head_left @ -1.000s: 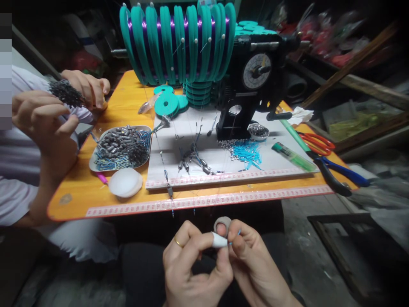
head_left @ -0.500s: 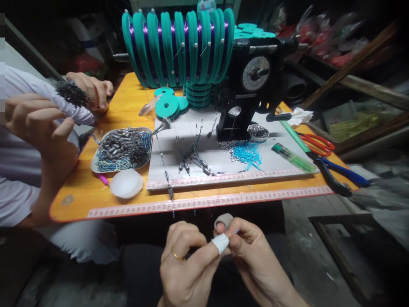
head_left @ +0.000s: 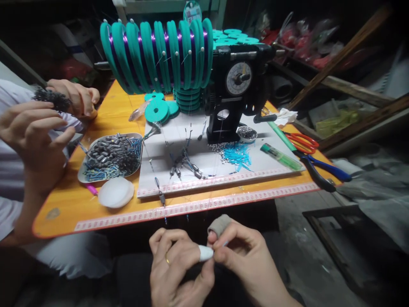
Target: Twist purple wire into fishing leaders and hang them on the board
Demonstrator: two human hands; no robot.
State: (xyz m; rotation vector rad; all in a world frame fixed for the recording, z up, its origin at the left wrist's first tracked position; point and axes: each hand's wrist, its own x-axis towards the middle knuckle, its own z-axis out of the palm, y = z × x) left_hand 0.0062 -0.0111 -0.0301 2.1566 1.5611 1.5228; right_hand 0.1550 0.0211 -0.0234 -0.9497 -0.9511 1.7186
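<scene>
My left hand [head_left: 182, 266] wears a gold ring and a white tape wrap [head_left: 206, 253] round one fingertip. Its fingers are curled, and the taped tip meets the fingers of my right hand [head_left: 244, 256]. My right thumb and forefinger are pinched together; a tiny pale bit shows there, too small to name. A grey finger sleeve [head_left: 220, 226] covers another fingertip beside them. Both hands are in front of the table edge, below a hanging line with a lead sinker [head_left: 162, 199]. Several more sinkers [head_left: 177, 170] lie on the white board [head_left: 204, 187].
A black winding machine [head_left: 223, 119] carries green spools [head_left: 156, 55] of purple line. Left are a tray of sinkers [head_left: 110, 149], a white dish [head_left: 115, 192] and another person's hand [head_left: 35, 132]. Blue sleeves [head_left: 236, 155], red-handled scissors [head_left: 303, 143] and blue-handled pliers [head_left: 329, 168] lie right.
The whole view has shifted, so the table sits further left and lower. My left thumb has dropped away from the taped fingertip. My right hand stays pinched.
</scene>
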